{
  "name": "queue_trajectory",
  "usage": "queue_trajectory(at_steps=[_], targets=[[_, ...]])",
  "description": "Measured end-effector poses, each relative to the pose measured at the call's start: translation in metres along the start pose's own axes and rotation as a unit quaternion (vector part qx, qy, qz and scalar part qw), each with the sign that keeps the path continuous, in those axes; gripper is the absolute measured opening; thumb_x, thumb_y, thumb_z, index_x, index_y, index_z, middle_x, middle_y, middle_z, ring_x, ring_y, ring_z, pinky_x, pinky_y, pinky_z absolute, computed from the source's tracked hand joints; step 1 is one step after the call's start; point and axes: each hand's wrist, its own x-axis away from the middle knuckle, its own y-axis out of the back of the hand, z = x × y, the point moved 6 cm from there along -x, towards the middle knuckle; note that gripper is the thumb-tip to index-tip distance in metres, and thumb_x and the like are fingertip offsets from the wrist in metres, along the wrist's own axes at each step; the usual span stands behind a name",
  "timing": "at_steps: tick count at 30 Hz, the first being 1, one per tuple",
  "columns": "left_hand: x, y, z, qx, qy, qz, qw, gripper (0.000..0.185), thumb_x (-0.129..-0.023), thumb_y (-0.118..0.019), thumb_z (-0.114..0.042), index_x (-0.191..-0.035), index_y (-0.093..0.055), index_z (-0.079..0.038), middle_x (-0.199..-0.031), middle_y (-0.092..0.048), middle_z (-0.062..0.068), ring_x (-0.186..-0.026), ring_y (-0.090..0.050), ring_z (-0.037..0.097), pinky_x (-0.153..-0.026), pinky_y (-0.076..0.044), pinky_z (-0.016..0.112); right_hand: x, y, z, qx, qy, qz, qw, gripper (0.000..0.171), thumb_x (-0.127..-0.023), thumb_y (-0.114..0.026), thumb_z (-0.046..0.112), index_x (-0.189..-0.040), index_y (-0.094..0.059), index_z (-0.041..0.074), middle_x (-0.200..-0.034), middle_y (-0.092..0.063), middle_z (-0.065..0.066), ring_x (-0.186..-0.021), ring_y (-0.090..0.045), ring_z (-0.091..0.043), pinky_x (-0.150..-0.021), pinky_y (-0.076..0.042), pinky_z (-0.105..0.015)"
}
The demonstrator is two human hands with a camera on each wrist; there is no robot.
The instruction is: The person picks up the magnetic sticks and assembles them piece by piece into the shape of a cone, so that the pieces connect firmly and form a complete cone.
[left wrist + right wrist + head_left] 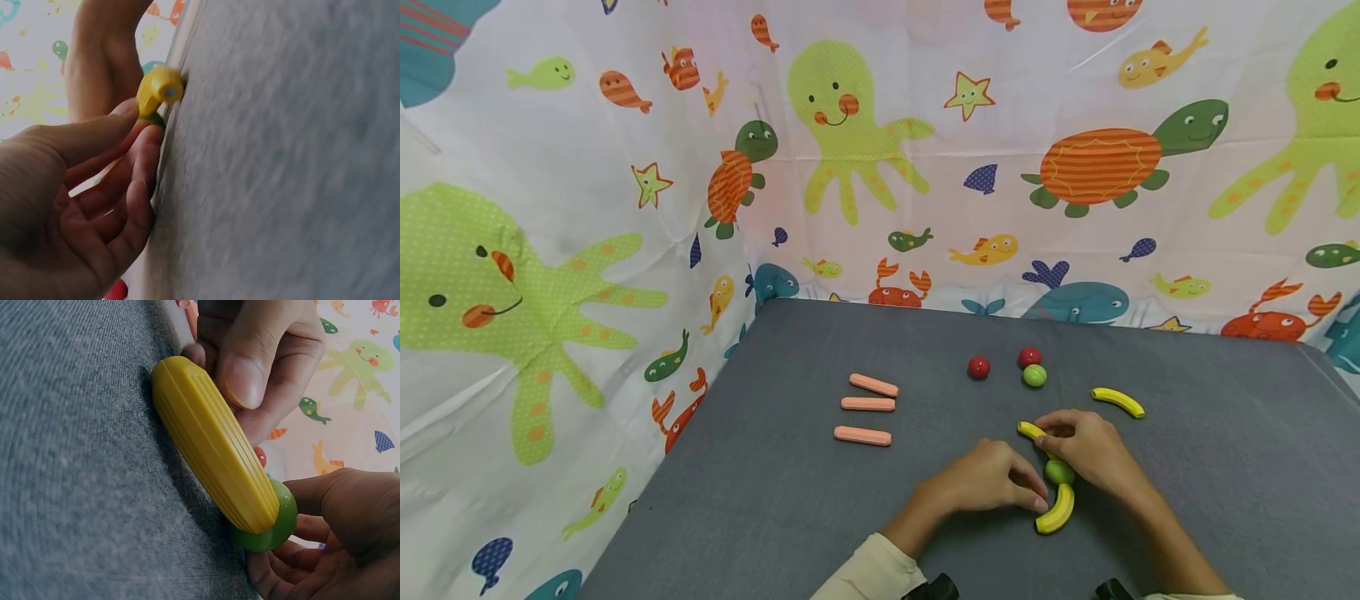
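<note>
A yellow toy banana (1056, 510) lies below a green ball (1060, 472), their ends close together. My left hand (992, 479) is at this banana's left side, thumb and fingertips right beside it, not closed round it. In the right wrist view the ridged banana (212, 444) overlaps the green ball (284, 512). Above the ball, my right hand (1088, 448) pinches a second banana (1030, 430) between thumb and fingers, partly covering it. That second banana is hidden behind the ball in the right wrist view.
Another banana (1117, 402) lies to the right, behind my right hand. Two red balls (978, 367) and a light green ball (1034, 376) sit farther back. Three pink sausage-like sticks (862, 436) lie to the left on the grey tabletop (737, 500). A printed curtain (925, 183) borders the table.
</note>
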Motion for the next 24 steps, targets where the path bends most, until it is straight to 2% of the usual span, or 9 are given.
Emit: queue_trajectory(at_steps=[5,9,15,21,24], targets=[[0.001,0.018,0.011,0.027,0.001,-0.073,0.997,0.018,-0.097,-0.08,-0.022,-0.112,-0.083,-0.012,-0.099,-0.078,-0.013,-0.083,-0.061,-0.012,-0.075,-0.051,0.011,-0.002,0.0,-0.001,0.007,-0.001,0.004,1.0,0.025,-0.095,-0.079,0.02,-0.114,-0.079,0.004,-0.095,-0.076,-0.002,-0.084,-0.065,-0.014,-0.068,-0.051,-0.03],[0.006,0.033,0.019,0.075,0.006,-0.135,0.988,0.024,-0.098,-0.079,-0.019,-0.119,-0.08,-0.008,-0.106,-0.077,-0.006,-0.088,-0.064,-0.007,-0.081,-0.053,0.014,-0.002,-0.001,-0.001,0.004,-0.008,0.006,1.0,0.025,-0.095,-0.078,0.019,-0.114,-0.078,0.003,-0.094,-0.074,-0.001,-0.082,-0.064,-0.015,-0.067,-0.051,-0.03],[0.012,0.053,0.034,0.085,0.018,-0.249,0.9646,0.028,-0.098,-0.078,-0.019,-0.124,-0.078,-0.009,-0.116,-0.073,0.0,-0.096,-0.066,0.001,-0.087,-0.055,0.02,0.0,-0.001,0.002,-0.004,-0.014,0.001,1.0,0.024,-0.094,-0.08,0.02,-0.112,-0.078,0.004,-0.091,-0.073,-0.001,-0.08,-0.062,-0.016,-0.067,-0.05,-0.03],[0.005,0.072,0.047,0.104,0.026,-0.318,0.9421,0.034,-0.098,-0.079,-0.016,-0.13,-0.074,-0.006,-0.118,-0.072,0.008,-0.106,-0.07,0.018,-0.094,-0.056,0.026,0.001,0.0,0.001,-0.007,-0.024,0.0,1.0,0.027,-0.094,-0.081,0.023,-0.113,-0.078,0.004,-0.092,-0.072,-0.001,-0.081,-0.062,-0.016,-0.067,-0.05,-0.03],[-0.002,0.084,0.053,0.134,0.019,-0.349,0.9273,0.034,-0.098,-0.079,-0.015,-0.13,-0.074,-0.005,-0.116,-0.075,0.011,-0.106,-0.071,0.019,-0.095,-0.057,0.028,0.0,-0.001,0.0,-0.007,-0.027,0.001,1.0,0.028,-0.094,-0.081,0.023,-0.113,-0.078,0.004,-0.092,-0.072,-0.001,-0.081,-0.062,-0.016,-0.068,-0.05,-0.031]])
